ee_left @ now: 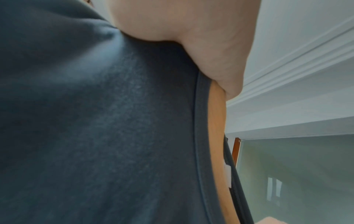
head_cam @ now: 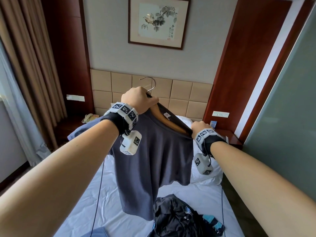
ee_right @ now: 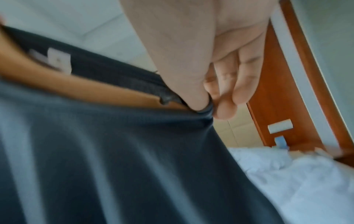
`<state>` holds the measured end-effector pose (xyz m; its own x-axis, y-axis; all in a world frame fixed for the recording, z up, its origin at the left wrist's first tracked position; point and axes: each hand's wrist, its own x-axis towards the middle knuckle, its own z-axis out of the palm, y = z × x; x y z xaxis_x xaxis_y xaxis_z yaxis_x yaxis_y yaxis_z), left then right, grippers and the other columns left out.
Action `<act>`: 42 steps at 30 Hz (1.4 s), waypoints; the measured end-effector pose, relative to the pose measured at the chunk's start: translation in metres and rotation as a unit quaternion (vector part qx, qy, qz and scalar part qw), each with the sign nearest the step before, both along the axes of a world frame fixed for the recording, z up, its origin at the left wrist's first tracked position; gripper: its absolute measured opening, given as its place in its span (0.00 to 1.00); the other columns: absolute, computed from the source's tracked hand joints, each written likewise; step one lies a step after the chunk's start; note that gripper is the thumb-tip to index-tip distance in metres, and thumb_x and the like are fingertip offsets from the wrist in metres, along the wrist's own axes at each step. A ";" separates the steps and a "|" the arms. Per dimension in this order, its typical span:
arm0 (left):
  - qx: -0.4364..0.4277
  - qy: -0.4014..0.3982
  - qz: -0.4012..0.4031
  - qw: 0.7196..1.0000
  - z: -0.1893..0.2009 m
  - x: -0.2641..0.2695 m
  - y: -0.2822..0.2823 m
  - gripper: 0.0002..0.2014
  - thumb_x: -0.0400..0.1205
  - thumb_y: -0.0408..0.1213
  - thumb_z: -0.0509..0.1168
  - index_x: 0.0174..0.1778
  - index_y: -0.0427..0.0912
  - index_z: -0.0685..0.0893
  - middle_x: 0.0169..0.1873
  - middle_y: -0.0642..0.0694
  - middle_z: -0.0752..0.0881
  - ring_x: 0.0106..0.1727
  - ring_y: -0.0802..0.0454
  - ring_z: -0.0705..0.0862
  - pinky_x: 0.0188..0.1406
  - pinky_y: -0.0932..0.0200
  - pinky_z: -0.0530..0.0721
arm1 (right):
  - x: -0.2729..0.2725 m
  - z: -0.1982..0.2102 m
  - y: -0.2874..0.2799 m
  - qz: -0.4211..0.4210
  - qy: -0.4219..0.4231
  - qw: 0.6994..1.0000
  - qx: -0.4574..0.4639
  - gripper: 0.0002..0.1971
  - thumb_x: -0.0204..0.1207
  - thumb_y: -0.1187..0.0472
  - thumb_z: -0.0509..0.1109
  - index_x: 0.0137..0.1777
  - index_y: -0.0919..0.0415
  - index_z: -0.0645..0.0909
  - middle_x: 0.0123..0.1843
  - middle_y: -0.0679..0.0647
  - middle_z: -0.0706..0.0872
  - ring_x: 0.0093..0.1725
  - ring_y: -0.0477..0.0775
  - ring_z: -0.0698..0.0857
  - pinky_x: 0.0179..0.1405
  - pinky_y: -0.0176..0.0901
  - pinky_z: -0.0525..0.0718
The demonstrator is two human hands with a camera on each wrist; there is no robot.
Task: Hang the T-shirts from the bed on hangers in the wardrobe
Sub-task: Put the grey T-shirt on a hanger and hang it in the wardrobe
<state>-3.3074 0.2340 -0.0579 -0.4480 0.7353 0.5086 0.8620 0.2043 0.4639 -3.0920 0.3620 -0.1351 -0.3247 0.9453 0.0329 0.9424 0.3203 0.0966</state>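
Note:
A dark grey-blue T-shirt (head_cam: 152, 161) hangs in the air over the bed on a wooden hanger (head_cam: 168, 123) with a metal hook (head_cam: 150, 82). My left hand (head_cam: 138, 100) grips the hanger at its top, under the hook. My right hand (head_cam: 199, 129) pinches the shirt's neckline at the hanger's right arm. The right wrist view shows thumb and fingers (ee_right: 224, 109) closed on the collar edge beside the hanger (ee_right: 91, 89). The left wrist view shows the shirt (ee_left: 95, 121) and the hanger (ee_left: 217, 121) close up. More dark T-shirts (head_cam: 181, 218) lie crumpled on the bed (head_cam: 119, 194).
The padded headboard (head_cam: 181, 93) and a framed picture (head_cam: 159, 21) are ahead. A bedside table with a phone (head_cam: 89, 118) stands left, another bedside table (head_cam: 229, 135) right. Curtains (head_cam: 29, 65) hang at left, a frosted glass wall (head_cam: 287, 108) at right. Pillows (head_cam: 210, 178) lie behind the shirt.

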 end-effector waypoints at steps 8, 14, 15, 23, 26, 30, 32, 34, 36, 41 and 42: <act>0.027 -0.080 -0.030 0.996 -0.011 -0.003 -0.002 0.20 0.74 0.56 0.68 0.28 0.42 0.82 0.23 0.50 0.78 0.32 0.45 0.80 0.31 0.59 0.73 | -0.004 0.001 -0.001 -0.026 0.371 0.925 -0.082 0.12 0.80 0.53 0.65 0.43 0.59 0.83 0.41 0.57 0.83 0.42 0.60 0.79 0.35 0.45 0.70; 0.062 -0.141 -0.056 0.986 -0.018 0.007 0.002 0.26 0.72 0.58 0.72 0.22 0.42 0.72 0.21 0.50 0.73 0.25 0.51 0.73 0.28 0.59 0.70 | -0.022 0.002 -0.019 0.004 0.343 0.936 -0.078 0.23 0.88 0.51 0.53 0.61 0.68 0.84 0.59 0.69 0.85 0.61 0.69 0.83 0.61 0.53 0.78; 0.065 -0.141 -0.057 0.986 -0.020 0.010 0.002 0.26 0.72 0.59 0.73 0.22 0.42 0.73 0.21 0.50 0.74 0.24 0.52 0.73 0.27 0.59 0.70 | -0.025 0.003 -0.024 0.013 0.342 0.936 -0.078 0.24 0.89 0.51 0.51 0.62 0.68 0.83 0.60 0.70 0.85 0.62 0.70 0.82 0.63 0.55 0.77; 0.068 -0.177 -0.076 0.979 -0.035 0.015 0.012 0.25 0.69 0.58 0.74 0.20 0.42 0.74 0.16 0.55 0.72 0.22 0.54 0.73 0.24 0.60 0.69 | -0.032 0.004 -0.055 0.101 0.362 0.923 -0.082 0.26 0.84 0.38 0.41 0.71 0.37 0.77 0.71 0.52 0.82 0.75 0.64 0.74 0.79 0.64 0.63; 0.062 -0.223 -0.112 0.966 -0.045 0.015 0.020 0.26 0.69 0.57 0.74 0.26 0.34 0.83 0.20 0.50 0.76 0.24 0.54 0.74 0.27 0.60 0.71 | -0.033 -0.005 -0.060 0.118 0.405 0.899 -0.116 0.28 0.73 0.21 0.42 0.62 0.23 0.76 0.68 0.47 0.83 0.75 0.64 0.73 0.76 0.66 0.67; 0.040 -0.240 -0.136 0.960 -0.056 0.021 0.027 0.31 0.64 0.63 0.72 0.32 0.32 0.87 0.22 0.49 0.79 0.25 0.52 0.75 0.29 0.58 0.73 | -0.030 -0.015 -0.063 0.158 0.338 0.923 -0.098 0.32 0.67 0.21 0.59 0.69 0.32 0.72 0.64 0.43 0.86 0.68 0.60 0.79 0.70 0.60 0.75; 0.028 -0.251 -0.158 0.955 -0.061 0.026 0.031 0.34 0.62 0.66 0.72 0.34 0.32 0.88 0.24 0.47 0.81 0.27 0.52 0.77 0.31 0.55 0.74 | -0.028 -0.018 -0.061 0.148 0.337 0.927 -0.066 0.26 0.71 0.31 0.65 0.68 0.36 0.73 0.59 0.46 0.88 0.62 0.60 0.83 0.66 0.60 0.78; 0.015 -0.249 -0.168 0.954 -0.066 0.030 0.037 0.38 0.59 0.71 0.70 0.38 0.33 0.90 0.29 0.44 0.87 0.32 0.49 0.84 0.36 0.51 0.81 | -0.023 -0.021 -0.057 0.136 0.363 0.921 -0.037 0.23 0.75 0.41 0.68 0.70 0.39 0.73 0.57 0.48 0.89 0.58 0.59 0.86 0.63 0.59 0.81; 0.010 -0.237 -0.177 0.955 -0.071 0.033 0.041 0.38 0.62 0.73 0.69 0.35 0.33 0.87 0.28 0.43 0.86 0.31 0.49 0.82 0.36 0.49 0.81 | -0.017 -0.024 -0.055 0.129 0.385 0.914 -0.021 0.20 0.76 0.46 0.69 0.68 0.40 0.74 0.56 0.48 0.89 0.57 0.60 0.87 0.61 0.59 0.82; -0.022 -0.198 -0.183 0.963 -0.081 0.043 0.048 0.39 0.75 0.72 0.63 0.35 0.31 0.80 0.29 0.45 0.75 0.32 0.52 0.73 0.34 0.57 0.69 | -0.002 -0.032 -0.043 0.100 0.435 0.895 -0.015 0.14 0.78 0.53 0.70 0.62 0.48 0.78 0.52 0.51 0.89 0.53 0.62 0.87 0.56 0.58 0.83; -0.040 -0.190 -0.176 0.965 -0.084 0.044 0.050 0.39 0.78 0.71 0.61 0.38 0.30 0.82 0.31 0.44 0.78 0.35 0.50 0.77 0.37 0.56 0.72 | 0.002 -0.034 -0.039 0.088 0.446 0.891 -0.014 0.13 0.78 0.54 0.71 0.62 0.50 0.78 0.50 0.51 0.88 0.52 0.63 0.87 0.56 0.57 0.83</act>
